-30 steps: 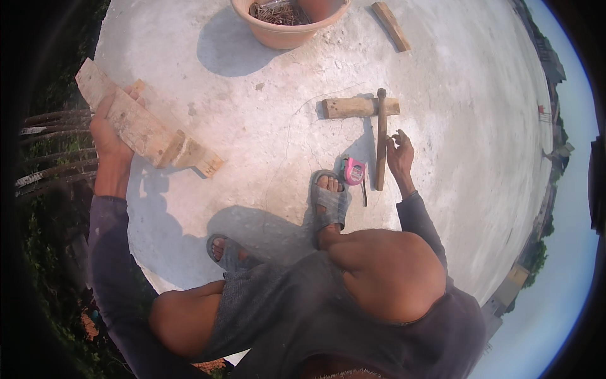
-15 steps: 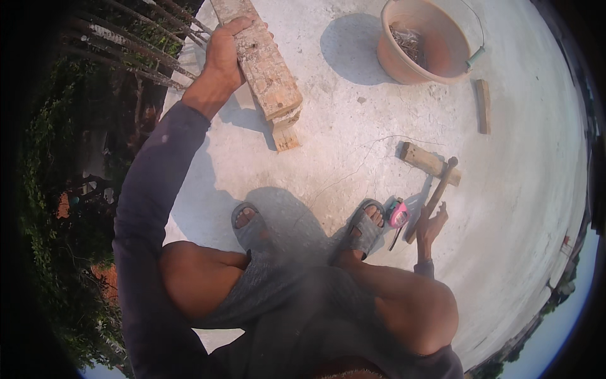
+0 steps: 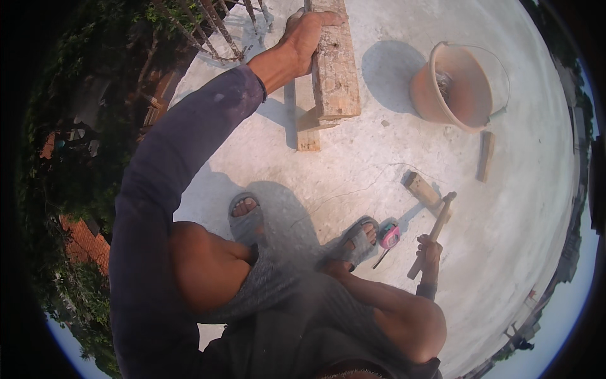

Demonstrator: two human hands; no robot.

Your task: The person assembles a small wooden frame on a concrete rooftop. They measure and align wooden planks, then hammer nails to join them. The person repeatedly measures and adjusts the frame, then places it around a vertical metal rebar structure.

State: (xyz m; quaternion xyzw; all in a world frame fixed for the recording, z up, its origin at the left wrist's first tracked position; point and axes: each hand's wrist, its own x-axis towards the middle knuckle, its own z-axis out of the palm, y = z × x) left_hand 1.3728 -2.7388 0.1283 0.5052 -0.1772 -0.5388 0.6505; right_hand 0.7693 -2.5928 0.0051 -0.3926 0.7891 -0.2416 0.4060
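Note:
My left hand [image 3: 302, 43] grips the far part of a thick, rough wooden board [image 3: 338, 76], thumb over its top face. Beneath the board lies another wooden piece [image 3: 308, 140], its near end showing. On the right, my right hand [image 3: 429, 248] is closed round the wooden handle of what looks like a hammer [image 3: 437, 221], tilted with its narrow knobbed end pointing away from me. A short wooden block [image 3: 423, 189] lies just beyond that end. A pink tape measure [image 3: 390, 237] rests on the concrete between my right foot and the hammer.
An orange bucket [image 3: 421, 95] with debris inside stands at the far right, a small wooden strip [image 3: 486, 156] near it. Rusty rebar rods [image 3: 218, 28] stick up at the far left. The concrete slab [image 3: 353, 170] ends at the left, above trees and roofs.
My right hand has gone from loose fingers beside the hammer to a closed grip on it. The view has turned; my left hand still holds the board, which now points more straight toward me.

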